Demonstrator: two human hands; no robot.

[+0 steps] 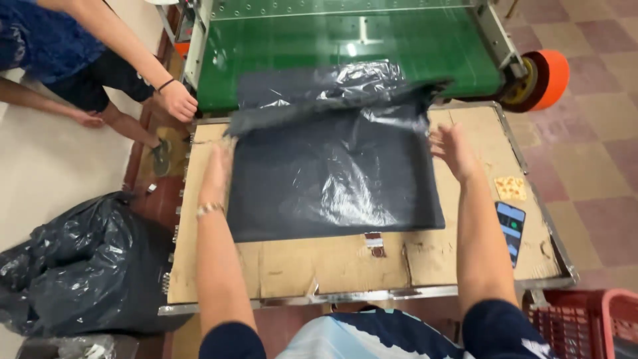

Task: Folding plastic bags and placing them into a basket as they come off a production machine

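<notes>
- Nearest the camera, a blue-and-white shirt front (345, 336) fills the bottom edge, both forearms reaching out over a cardboard-topped table (345, 266).
- At nine o'clock a stuffed black bin bag (80, 266) slumps on the floor.
- At ten o'clock a co-worker's hand (176, 101) rests near the table corner.
- Left hand (218, 169) lies at the left edge of a dark plastic-wrapped packet (332, 176); whether it pinches the wrap, I cannot tell.
- That packet lies flat mid-table, its far flap lifted toward a green conveyor belt (399, 46) at twelve o'clock.
- Right hand (455, 151) hovers spread beside the packet's right corner, apart from it.
- At three o'clock, a phone (511, 229) lies on the cardboard.
- At five o'clock sits a red crate (585, 322).
</notes>
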